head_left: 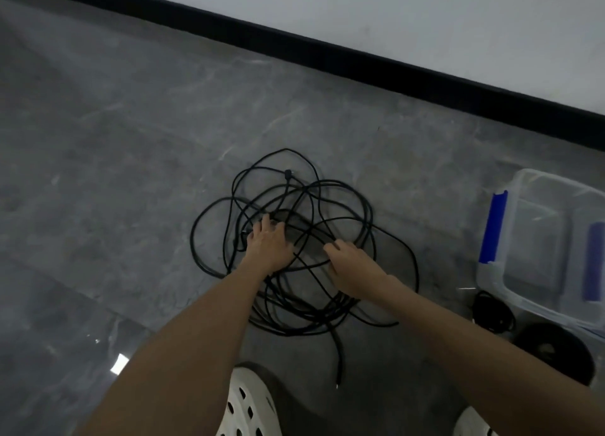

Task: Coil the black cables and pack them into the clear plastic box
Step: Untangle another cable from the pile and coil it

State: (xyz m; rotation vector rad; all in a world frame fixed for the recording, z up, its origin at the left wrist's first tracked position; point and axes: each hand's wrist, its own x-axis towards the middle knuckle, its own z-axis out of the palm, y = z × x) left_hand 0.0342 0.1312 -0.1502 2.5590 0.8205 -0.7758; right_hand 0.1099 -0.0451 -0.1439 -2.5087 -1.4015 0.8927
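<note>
One heap of black cables (294, 328), grey floor (131, 140), white wall (425, 16) | left hand (269, 243) flat on it | right hand (354, 267) pinching strand

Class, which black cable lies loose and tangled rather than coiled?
The large tangled cable mid-floor; the small cable beside the clear plastic box is coiled.

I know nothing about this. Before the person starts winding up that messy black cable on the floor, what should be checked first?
1. Tangled cable free of crossings: not ok, loops overlap in a heap.
2. Left hand steadies the heap: ok, it rests flat on strands.
3. Right hand has a strand: ok, fingers curl round one.
4. Free end found: ok, it lies by the white shoe.
5. Clear plastic box has room: ok, it looks open and empty.
6. Knots inside the heap: cannot tell.
</note>
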